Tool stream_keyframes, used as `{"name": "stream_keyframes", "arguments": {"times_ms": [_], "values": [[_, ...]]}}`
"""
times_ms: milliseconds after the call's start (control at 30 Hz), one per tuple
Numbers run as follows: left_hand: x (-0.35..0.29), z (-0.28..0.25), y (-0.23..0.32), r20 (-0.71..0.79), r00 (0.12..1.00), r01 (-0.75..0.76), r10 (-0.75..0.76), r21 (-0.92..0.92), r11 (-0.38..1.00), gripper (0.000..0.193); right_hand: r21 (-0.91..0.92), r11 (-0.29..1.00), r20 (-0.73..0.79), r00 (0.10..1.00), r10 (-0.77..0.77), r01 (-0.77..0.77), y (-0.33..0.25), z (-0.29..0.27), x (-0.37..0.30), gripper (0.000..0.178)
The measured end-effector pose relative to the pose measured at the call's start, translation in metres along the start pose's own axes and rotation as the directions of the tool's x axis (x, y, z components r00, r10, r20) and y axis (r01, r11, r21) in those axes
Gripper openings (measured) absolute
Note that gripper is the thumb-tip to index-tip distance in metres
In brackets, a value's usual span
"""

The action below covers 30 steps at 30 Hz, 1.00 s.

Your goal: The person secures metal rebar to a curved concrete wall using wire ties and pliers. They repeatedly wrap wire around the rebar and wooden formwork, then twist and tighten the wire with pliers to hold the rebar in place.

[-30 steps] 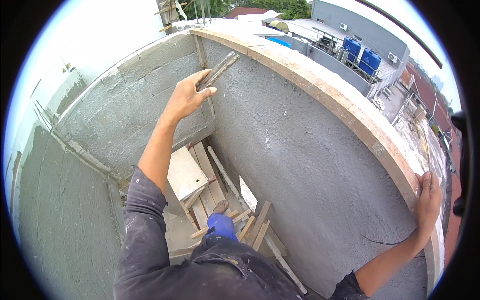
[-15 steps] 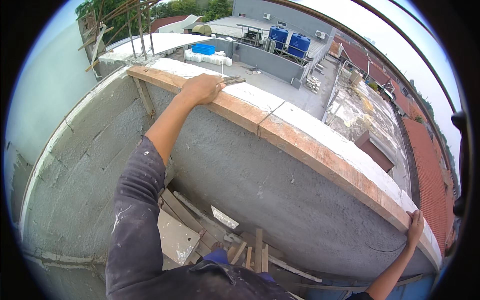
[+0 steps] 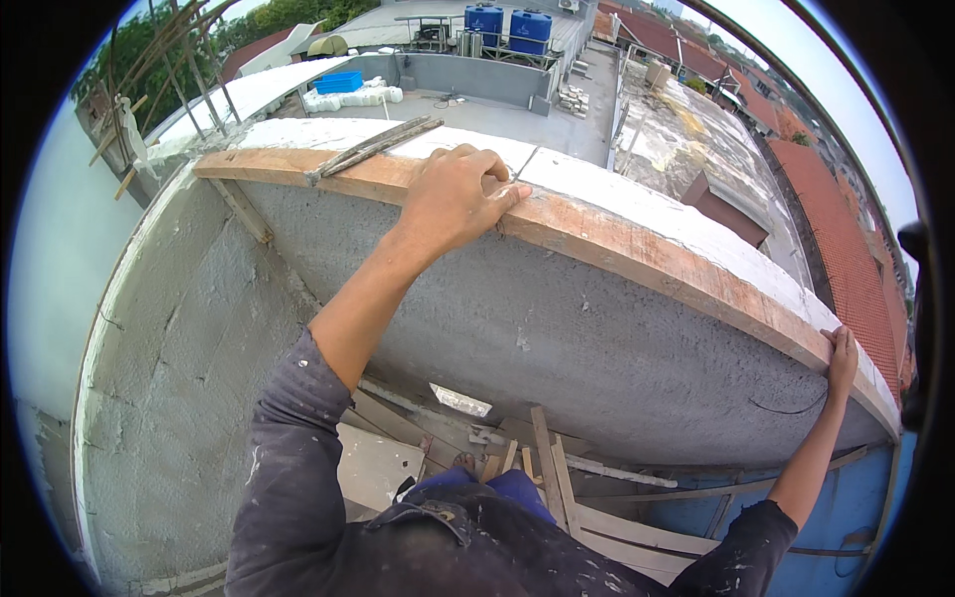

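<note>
A long wooden plank (image 3: 637, 254) lies along the inner top edge of a grey rendered wall, beside its white top. My left hand (image 3: 458, 194) is on the plank near its middle, fingers curled and thumb close to the index finger, right at a thin dark line (image 3: 527, 159) across the wall top. What the fingertips pinch, if anything, is hidden. Just left of this hand, a bundle of thin dark metal bars (image 3: 378, 147) rests across the plank. Toward the far right end, my right hand (image 3: 843, 360) grips the plank with its fingers hooked over the top.
Below me are loose boards (image 3: 552, 473), a pale panel (image 3: 378, 466) and a pipe (image 3: 617, 473). Upright steel rods (image 3: 189, 80) rise at the left corner. Beyond the wall lies a lower roof with a blue crate (image 3: 338, 83) and blue tanks (image 3: 529, 32).
My left hand has left the metal bars and moved right along the plank to the dark line; the bars now lie across the plank. My right hand stays at the plank's right end.
</note>
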<state>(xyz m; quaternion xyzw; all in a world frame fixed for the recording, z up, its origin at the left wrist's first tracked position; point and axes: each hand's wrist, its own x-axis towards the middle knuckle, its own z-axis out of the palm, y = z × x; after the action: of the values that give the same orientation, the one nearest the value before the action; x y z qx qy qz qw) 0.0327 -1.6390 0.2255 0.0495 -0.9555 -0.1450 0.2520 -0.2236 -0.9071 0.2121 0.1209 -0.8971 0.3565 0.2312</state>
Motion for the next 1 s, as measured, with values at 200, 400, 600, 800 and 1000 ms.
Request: {"name": "stream_keyframes", "arguments": {"times_ms": [200, 400, 600, 800, 1000], "values": [[0.021, -0.003, 0.017, 0.022, 0.989, 0.147, -0.149, 0.090, 0.985, 0.034, 0.092, 0.995, -0.031, 0.999, -0.023, 0.025, 0.003, 0.006, -0.001, 0.042], [0.039, 0.005, 0.034, 0.077, 0.960, 0.246, -0.270, 0.237, 0.940, 0.034, 0.106, 0.994, -0.046, 0.999, 0.003, 0.002, 0.002, 0.010, -0.003, 0.041], [0.059, 0.006, 0.031, 0.242, 0.889, 0.301, -0.388, 0.328, 0.895, 0.040, 0.090, 0.996, -0.050, 0.999, -0.012, 0.017, -0.008, 0.013, -0.007, 0.041], [0.056, 0.016, 0.019, 0.134, 0.951, 0.244, -0.278, 0.225, 0.943, 0.036, -0.084, 0.996, -0.102, 0.995, 0.024, -0.033, -0.031, 0.015, -0.015, 0.047], [0.015, 0.010, 0.031, -0.160, 0.985, 0.082, -0.061, 0.126, 0.989, 0.025, -0.172, 0.984, -0.125, 0.992, 0.032, -0.053, -0.048, 0.016, -0.022, 0.048]]}}
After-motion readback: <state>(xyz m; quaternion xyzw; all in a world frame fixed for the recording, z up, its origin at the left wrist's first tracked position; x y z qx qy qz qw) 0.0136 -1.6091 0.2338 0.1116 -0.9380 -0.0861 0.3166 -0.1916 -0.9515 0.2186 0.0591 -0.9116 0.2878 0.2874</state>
